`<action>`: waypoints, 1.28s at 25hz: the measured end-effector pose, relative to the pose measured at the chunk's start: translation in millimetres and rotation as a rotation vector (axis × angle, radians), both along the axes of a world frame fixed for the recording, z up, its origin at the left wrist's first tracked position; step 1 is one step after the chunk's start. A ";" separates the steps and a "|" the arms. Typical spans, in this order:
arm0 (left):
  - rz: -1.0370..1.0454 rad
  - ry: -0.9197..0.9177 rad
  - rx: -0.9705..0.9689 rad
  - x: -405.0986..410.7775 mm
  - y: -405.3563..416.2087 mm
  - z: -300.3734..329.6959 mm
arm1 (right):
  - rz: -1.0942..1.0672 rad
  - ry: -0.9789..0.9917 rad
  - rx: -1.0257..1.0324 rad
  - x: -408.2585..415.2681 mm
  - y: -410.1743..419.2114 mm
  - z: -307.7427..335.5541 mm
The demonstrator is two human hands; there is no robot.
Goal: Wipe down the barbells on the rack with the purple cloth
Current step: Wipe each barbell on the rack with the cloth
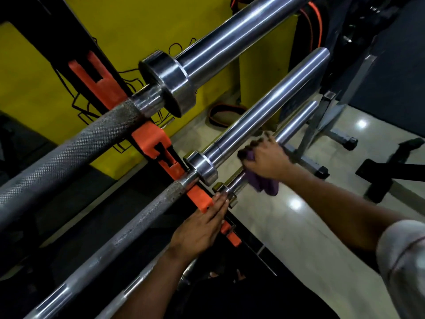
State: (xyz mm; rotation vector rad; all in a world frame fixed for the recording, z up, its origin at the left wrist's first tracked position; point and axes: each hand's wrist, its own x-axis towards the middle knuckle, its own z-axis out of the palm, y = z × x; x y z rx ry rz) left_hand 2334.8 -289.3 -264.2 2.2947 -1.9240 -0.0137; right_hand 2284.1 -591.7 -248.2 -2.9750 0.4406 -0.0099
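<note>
Three chrome barbells lie on the orange hooks (158, 143) of a black rack, running from lower left to upper right of the frame. At centre right, the right hand (264, 155) curls its fingers around the purple cloth (264, 184), wrapping it over the sleeve of the lowest barbell (296, 122). Below centre, the left hand (202, 223) lies flat with straight fingers, its tips touching that bar's collar (226, 194). The middle barbell (264, 109) and top barbell (230, 40) sit above.

Three steel barbells (241, 125) rest across the black rack's (108, 65) orange hooks (151, 139).
</note>
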 end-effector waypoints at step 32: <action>0.066 0.118 0.184 -0.3 -5.2 12.0 | 0.050 -0.228 0.771 -89.9 83.0 -1.6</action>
